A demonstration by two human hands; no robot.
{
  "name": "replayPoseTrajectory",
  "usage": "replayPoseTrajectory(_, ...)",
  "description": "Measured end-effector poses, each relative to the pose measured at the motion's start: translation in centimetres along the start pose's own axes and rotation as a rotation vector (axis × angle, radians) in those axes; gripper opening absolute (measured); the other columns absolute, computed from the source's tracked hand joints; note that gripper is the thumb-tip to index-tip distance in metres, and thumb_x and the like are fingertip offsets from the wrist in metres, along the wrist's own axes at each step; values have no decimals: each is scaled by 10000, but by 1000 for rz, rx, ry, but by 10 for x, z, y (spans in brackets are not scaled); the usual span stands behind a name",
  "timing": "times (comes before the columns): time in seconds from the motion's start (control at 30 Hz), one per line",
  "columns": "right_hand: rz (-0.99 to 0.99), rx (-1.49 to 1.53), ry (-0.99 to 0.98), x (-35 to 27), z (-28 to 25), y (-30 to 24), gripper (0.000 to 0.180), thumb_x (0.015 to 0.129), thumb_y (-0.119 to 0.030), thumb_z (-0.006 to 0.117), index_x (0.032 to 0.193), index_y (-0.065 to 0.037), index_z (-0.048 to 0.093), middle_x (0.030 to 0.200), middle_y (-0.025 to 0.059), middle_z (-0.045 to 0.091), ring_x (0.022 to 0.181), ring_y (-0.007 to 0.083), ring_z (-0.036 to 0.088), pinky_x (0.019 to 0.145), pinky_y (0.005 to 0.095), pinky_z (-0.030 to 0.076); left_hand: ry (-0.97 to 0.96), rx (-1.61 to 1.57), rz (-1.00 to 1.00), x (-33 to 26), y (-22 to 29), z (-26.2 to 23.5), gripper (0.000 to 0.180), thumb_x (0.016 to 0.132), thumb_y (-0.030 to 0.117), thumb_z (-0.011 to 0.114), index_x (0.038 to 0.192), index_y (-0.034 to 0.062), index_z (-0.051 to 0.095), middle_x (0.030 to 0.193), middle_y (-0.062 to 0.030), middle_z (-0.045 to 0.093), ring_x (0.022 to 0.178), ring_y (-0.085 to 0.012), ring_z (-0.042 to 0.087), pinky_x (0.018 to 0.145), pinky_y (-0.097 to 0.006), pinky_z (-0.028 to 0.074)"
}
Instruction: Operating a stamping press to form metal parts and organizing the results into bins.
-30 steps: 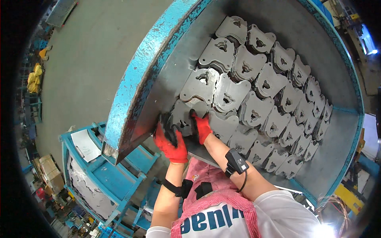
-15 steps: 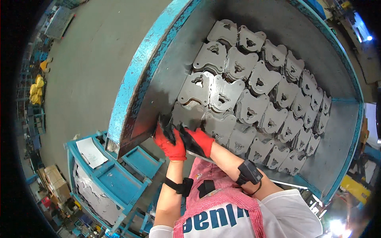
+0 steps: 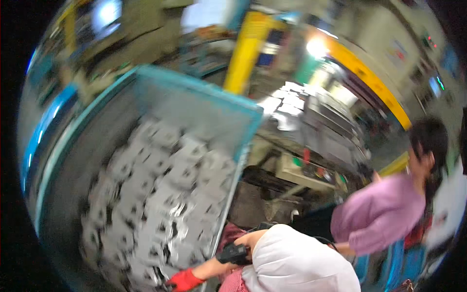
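While grey metal plates [image 3: 182,174] are lying stacked inside the blue bin [image 3: 194,87], likely handling stiff, weighty and slick, their outer edges are offering the surest hold; the right hand [image 3: 183,281] is hanging near them, its grip blurred beyond telling; the left hand isn't showing.

**Glare and Smear Under the Shop Lights**

And it's blur right across the view! A white-hot lamp [image 3: 317,48] blazes at one o'clock, blown out to a shapeless blob, and pale pieces [image 3: 290,101] burn nearly white at two. There's another washed-out glow [image 3: 106,14] between ten and eleven. Down at seven, glare streaks the metal plates [image 3: 170,233], their edges smeared; the red-gloved right hand [image 3: 187,281], between six and seven, is soft too. The bin [image 3: 199,90] falls dim at nine, darker still toward eight. At four, the co-worker [image 3: 384,209] goes fuzzy. Fisheye bends the bin's left rim, and black swallows the corners!
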State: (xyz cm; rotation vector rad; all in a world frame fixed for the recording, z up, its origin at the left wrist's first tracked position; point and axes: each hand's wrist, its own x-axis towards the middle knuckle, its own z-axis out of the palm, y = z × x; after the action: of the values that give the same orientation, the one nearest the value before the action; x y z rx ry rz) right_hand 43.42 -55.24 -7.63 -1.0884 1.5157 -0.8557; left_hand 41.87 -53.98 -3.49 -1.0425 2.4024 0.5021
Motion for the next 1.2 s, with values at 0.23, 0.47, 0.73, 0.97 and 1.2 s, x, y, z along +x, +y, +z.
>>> replayPoseTrajectory(0.23,-189,36,514,-63,-59,70,328,794,-331,500,881,-25,579,790,188,598,728,314,562,650,408,436,-1235,-213,1563,-59,149,17,324,816,131,537,1122,28,519,1002,-98,580,878,-204,526,814,-305,420)
replayPoseTrajectory(0.47,-286,164,636,-82,-79,103,296,799,-292,531,843,-6,592,764,189,604,687,287,560,634,389,450,-1145,57,1428,-67,192,67,321,824,136,522,1125,23,518,1008,-102,580,888,-208,528,822,-308,418)
replayPoseTrajectory(0.73,6,128,613,-196,-126,89,251,816,-255,512,974,-73,581,932,202,593,781,293,574,694,392,451,-1124,140,1411,-85,235,97,319,833,141,506,1127,18,517,1015,-106,580,898,-213,530,831,-311,416)
replayPoseTrajectory(0.97,253,255,774,-247,-148,88,505,815,-416,447,1190,-77,469,1092,201,551,1016,352,519,872,405,404,-1107,151,1398,-92,258,110,318,841,145,492,1129,13,516,1022,-109,580,908,-218,532,839,-314,414)
replayPoseTrajectory(1.2,232,142,833,-235,-147,95,489,827,-407,450,1192,-84,463,1069,214,551,997,373,516,859,415,406,-1081,124,1401,-79,258,115,319,849,149,477,1132,8,515,1028,-113,580,917,-222,533,847,-317,412)
